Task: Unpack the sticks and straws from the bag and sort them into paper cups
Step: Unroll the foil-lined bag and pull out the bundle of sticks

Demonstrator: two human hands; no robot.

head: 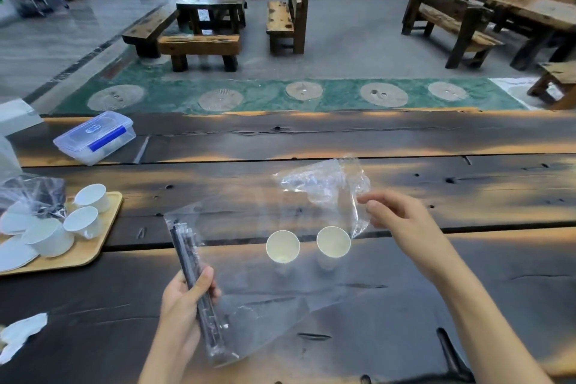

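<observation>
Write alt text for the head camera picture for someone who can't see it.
A person's left hand grips a bundle of dark sticks and straws inside a large clear plastic bag, while the right hand pinches the bag's crumpled far corner. Two empty white paper cups stand upright beneath the bag on a dark wooden table.

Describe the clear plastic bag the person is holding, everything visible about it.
The clear plastic bag is thin, crinkled and see-through, spread wide above the dark wooden table in front of the two paper cups, which show through it. A bundle of dark sticks or straws lies along its left edge, still inside. The left hand grips that bundle through the film. The bag's upper right corner is bunched and lifted, pinched by the right hand. Whether its mouth is open cannot be told.
</observation>
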